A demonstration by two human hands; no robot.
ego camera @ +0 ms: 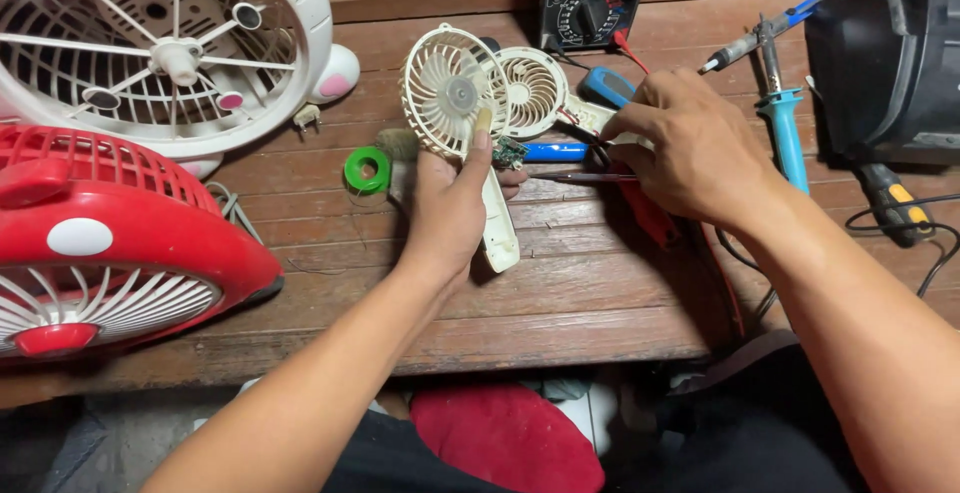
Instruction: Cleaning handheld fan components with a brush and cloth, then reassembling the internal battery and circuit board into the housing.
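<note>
Small handheld fan half taken apart over the wooden desk, its front part held up and the wiring being worked.

The left hand is clenched round the cream handheld fan, held just above the desk; its round head points up and away, its long axis running down through the handle toward the person. The back grille is already off and lies just behind, and a small circuit board is exposed; reassembly looks undone. The right hand pinches something thin beside the board; I cannot tell what. A blue soldering iron lies untouched nearby.
</note>
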